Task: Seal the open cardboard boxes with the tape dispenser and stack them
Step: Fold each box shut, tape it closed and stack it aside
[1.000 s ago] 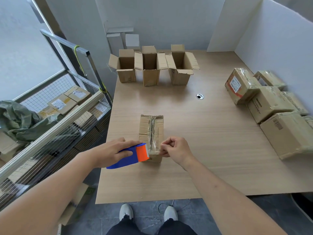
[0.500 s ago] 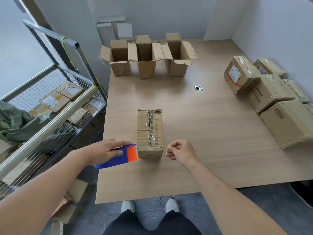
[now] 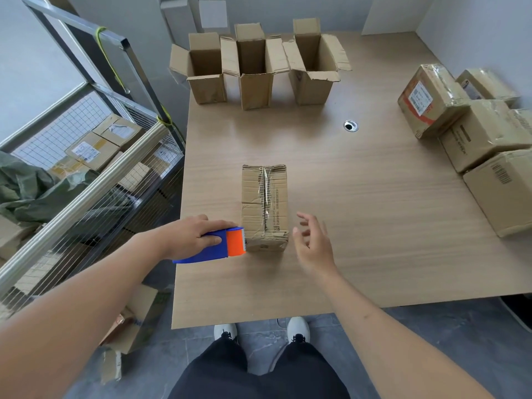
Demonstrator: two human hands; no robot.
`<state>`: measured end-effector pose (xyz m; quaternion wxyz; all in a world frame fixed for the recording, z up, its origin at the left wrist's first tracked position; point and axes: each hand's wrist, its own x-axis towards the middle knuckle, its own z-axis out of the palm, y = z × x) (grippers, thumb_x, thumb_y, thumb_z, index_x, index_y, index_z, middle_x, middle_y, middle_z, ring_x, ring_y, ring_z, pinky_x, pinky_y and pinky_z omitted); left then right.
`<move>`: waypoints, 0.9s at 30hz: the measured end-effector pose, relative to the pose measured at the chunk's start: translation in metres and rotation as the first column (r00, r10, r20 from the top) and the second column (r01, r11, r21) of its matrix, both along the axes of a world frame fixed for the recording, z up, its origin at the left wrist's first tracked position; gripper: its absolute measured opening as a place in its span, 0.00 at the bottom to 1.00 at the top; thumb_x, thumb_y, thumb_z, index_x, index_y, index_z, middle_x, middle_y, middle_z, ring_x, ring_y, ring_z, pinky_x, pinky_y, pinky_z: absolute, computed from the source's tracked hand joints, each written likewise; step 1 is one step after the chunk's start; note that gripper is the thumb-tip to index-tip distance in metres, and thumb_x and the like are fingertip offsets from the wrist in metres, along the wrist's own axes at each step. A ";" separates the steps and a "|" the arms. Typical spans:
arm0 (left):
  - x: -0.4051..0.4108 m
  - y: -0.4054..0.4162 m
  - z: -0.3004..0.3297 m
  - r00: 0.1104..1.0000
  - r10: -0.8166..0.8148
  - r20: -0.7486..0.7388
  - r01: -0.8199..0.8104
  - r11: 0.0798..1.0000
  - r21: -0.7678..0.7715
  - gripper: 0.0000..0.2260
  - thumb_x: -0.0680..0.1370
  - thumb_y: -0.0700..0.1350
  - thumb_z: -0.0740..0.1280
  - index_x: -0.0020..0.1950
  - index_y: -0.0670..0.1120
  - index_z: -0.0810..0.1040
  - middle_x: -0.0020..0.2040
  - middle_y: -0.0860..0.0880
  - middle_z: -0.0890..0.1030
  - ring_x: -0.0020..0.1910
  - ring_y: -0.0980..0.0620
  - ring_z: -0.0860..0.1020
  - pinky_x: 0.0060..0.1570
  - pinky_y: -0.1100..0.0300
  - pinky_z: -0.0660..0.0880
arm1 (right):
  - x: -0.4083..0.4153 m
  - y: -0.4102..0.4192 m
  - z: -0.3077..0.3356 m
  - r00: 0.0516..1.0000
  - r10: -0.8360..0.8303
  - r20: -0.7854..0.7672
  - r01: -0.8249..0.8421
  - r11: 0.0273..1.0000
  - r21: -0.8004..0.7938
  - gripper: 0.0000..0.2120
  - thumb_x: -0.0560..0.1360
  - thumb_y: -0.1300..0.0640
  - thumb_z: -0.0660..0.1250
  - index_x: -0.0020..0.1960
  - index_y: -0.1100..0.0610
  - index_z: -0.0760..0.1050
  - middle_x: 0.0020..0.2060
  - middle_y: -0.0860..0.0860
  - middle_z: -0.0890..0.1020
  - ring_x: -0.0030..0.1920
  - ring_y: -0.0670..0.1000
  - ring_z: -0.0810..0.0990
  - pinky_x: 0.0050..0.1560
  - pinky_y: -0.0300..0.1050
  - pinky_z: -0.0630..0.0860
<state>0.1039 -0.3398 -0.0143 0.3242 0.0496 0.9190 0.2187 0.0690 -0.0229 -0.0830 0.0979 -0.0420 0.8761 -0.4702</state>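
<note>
Our left hand (image 3: 195, 236) grips the blue-and-orange tape dispenser (image 3: 214, 245), its orange end touching the left near corner of the closed box (image 3: 264, 207); our right hand (image 3: 312, 241) hovers just right of that box, fingers spread and holding nothing. We judge the tape strip along the top seam laid, so the step in hand is to lift the closed box to the stack; we should take it with the free hand under its near end and keep the dispenser clear of it. Beyond the closed box, at the far edge of the desk (image 3: 359, 226), stand three open boxes (image 3: 253, 73); to its right lie the taped boxes (image 3: 475, 131). Nothing lies between them, though a cable hole (image 3: 351, 125) sits beyond it to the right.
</note>
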 end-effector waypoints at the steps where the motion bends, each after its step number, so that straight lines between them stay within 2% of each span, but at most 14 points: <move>1: -0.001 0.000 0.000 1.000 0.001 0.005 -0.001 1.000 0.005 0.22 0.86 0.57 0.57 0.73 0.79 0.54 0.58 0.56 0.72 0.54 0.55 0.73 0.59 0.50 0.72 | -0.001 -0.005 0.000 0.985 0.078 -0.151 -0.068 0.995 0.073 0.21 0.83 0.47 0.59 0.75 0.46 0.66 0.70 0.49 0.71 0.67 0.50 0.74 0.69 0.54 0.72; 2: -0.001 -0.001 -0.001 1.000 0.004 0.008 -0.004 1.000 0.008 0.22 0.86 0.57 0.57 0.73 0.79 0.55 0.58 0.56 0.72 0.55 0.55 0.73 0.59 0.50 0.72 | -0.003 -0.010 0.001 0.944 0.205 -0.257 -0.162 0.970 0.179 0.25 0.84 0.43 0.55 0.80 0.48 0.61 0.77 0.49 0.65 0.76 0.51 0.65 0.77 0.52 0.62; 3: -0.001 -0.002 -0.001 1.000 0.008 0.009 -0.008 1.000 0.009 0.22 0.86 0.56 0.57 0.73 0.79 0.55 0.57 0.56 0.72 0.55 0.55 0.73 0.59 0.50 0.71 | -0.005 -0.018 0.002 0.883 0.356 -0.307 -0.266 0.916 0.299 0.30 0.84 0.40 0.52 0.83 0.49 0.54 0.81 0.49 0.57 0.81 0.50 0.55 0.80 0.50 0.52; 4: -0.002 -0.002 -0.001 1.000 0.012 0.012 -0.013 1.000 0.013 0.22 0.86 0.56 0.57 0.73 0.79 0.55 0.57 0.56 0.72 0.55 0.55 0.73 0.59 0.50 0.71 | -0.007 -0.026 0.003 0.809 0.497 -0.314 -0.353 0.837 0.418 0.33 0.84 0.38 0.50 0.84 0.50 0.48 0.83 0.49 0.49 0.82 0.49 0.47 0.81 0.48 0.45; 5: -0.002 -0.003 -0.002 1.000 0.017 0.019 -0.017 1.000 0.021 0.22 0.86 0.56 0.57 0.72 0.80 0.56 0.56 0.56 0.73 0.54 0.55 0.73 0.59 0.50 0.71 | -0.008 -0.032 0.002 0.739 0.604 -0.297 -0.404 0.751 0.523 0.34 0.84 0.37 0.49 0.84 0.51 0.46 0.83 0.50 0.45 0.82 0.50 0.43 0.81 0.49 0.42; 6: -0.001 -0.004 -0.003 0.999 0.021 0.029 -0.022 0.999 0.035 0.22 0.86 0.56 0.57 0.72 0.80 0.56 0.56 0.56 0.73 0.54 0.55 0.73 0.58 0.51 0.71 | -0.008 -0.037 -0.001 0.686 0.672 -0.280 -0.418 0.678 0.605 0.34 0.85 0.38 0.51 0.84 0.52 0.46 0.83 0.50 0.45 0.82 0.51 0.43 0.82 0.50 0.43; 8: 0.001 -0.005 -0.004 0.998 0.036 0.045 -0.040 0.997 0.070 0.22 0.86 0.56 0.57 0.71 0.81 0.56 0.56 0.57 0.73 0.53 0.56 0.73 0.56 0.52 0.71 | -0.008 -0.042 -0.008 0.634 0.712 -0.303 -0.364 0.620 0.695 0.30 0.85 0.45 0.57 0.83 0.53 0.53 0.82 0.52 0.52 0.82 0.52 0.50 0.81 0.54 0.51; 12: 0.014 -0.014 -0.010 0.997 0.069 0.040 -0.074 0.988 0.137 0.22 0.85 0.56 0.59 0.72 0.80 0.57 0.56 0.57 0.74 0.54 0.54 0.75 0.55 0.53 0.72 | -0.008 -0.043 -0.012 0.593 0.681 -0.429 -0.262 0.667 0.697 0.25 0.85 0.50 0.59 0.81 0.53 0.62 0.80 0.54 0.62 0.80 0.54 0.61 0.78 0.56 0.61; 16: 0.026 -0.026 -0.012 0.995 0.087 0.046 -0.095 0.977 0.189 0.22 0.85 0.55 0.59 0.72 0.80 0.58 0.54 0.57 0.74 0.53 0.54 0.75 0.55 0.54 0.72 | -0.009 -0.044 -0.010 0.589 0.707 -0.392 -0.275 0.631 0.725 0.26 0.85 0.49 0.61 0.81 0.51 0.61 0.80 0.54 0.61 0.80 0.54 0.61 0.78 0.56 0.60; 20: 0.022 -0.041 -0.011 0.997 0.059 0.050 -0.065 0.991 0.119 0.22 0.86 0.56 0.58 0.74 0.78 0.57 0.56 0.57 0.73 0.53 0.55 0.74 0.55 0.52 0.72 | -0.009 -0.045 -0.007 0.602 0.713 -0.359 -0.279 0.609 0.742 0.26 0.84 0.47 0.61 0.80 0.50 0.62 0.80 0.54 0.62 0.79 0.54 0.63 0.78 0.56 0.61; 24: 0.015 -0.038 -0.016 0.998 0.049 0.034 -0.051 0.998 0.045 0.21 0.86 0.57 0.56 0.76 0.76 0.56 0.55 0.56 0.73 0.52 0.56 0.73 0.49 0.57 0.68 | -0.008 -0.046 -0.006 0.616 0.709 -0.345 -0.279 0.605 0.745 0.28 0.83 0.47 0.64 0.80 0.49 0.63 0.80 0.53 0.63 0.78 0.54 0.64 0.77 0.56 0.63; 27: 0.011 -0.026 -0.024 0.996 0.067 0.057 -0.069 0.997 0.020 0.19 0.86 0.57 0.54 0.76 0.73 0.59 0.58 0.53 0.74 0.55 0.51 0.74 0.55 0.51 0.70 | -0.008 -0.047 -0.006 0.629 0.713 -0.311 -0.299 0.591 0.749 0.28 0.83 0.47 0.63 0.81 0.48 0.61 0.80 0.53 0.62 0.79 0.54 0.63 0.78 0.56 0.61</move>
